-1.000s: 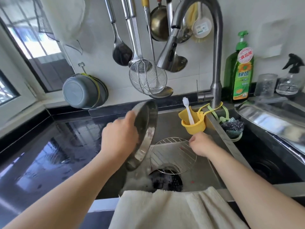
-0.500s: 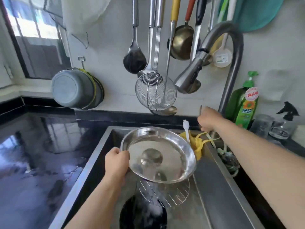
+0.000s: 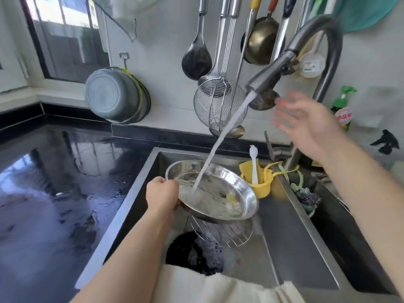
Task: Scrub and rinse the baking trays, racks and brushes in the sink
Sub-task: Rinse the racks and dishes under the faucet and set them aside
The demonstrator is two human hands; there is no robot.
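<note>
From the head camera, the left hand (image 3: 162,194) grips the near-left rim of one round steel tray (image 3: 215,191), with fingers curled round the edge. The tray sits tilted over the sink (image 3: 135,186), at about 6 o'clock from the tap spout (image 3: 271,74). Water (image 3: 220,141) runs from the spout and lands inside the tray. The right hand (image 3: 306,122) is up at about 3 o'clock from the spout, fingers spread wide, holding nothing; it looks blurry. To rinse well, I think the tray should stay tipped so dirty water runs off its low edge, and it should turn slowly so the water reaches every part. A firm hold matters, since wet steel may slip. Now the count. There is one tray in hand. There is one round wire rack (image 3: 223,234) just under it on the sink floor. One white brush (image 3: 254,164) stands in one yellow cup (image 3: 263,184) at about 3 o'clock from the tray. One tap is running. One green soap bottle (image 3: 343,110) stands behind the right hand.
</note>
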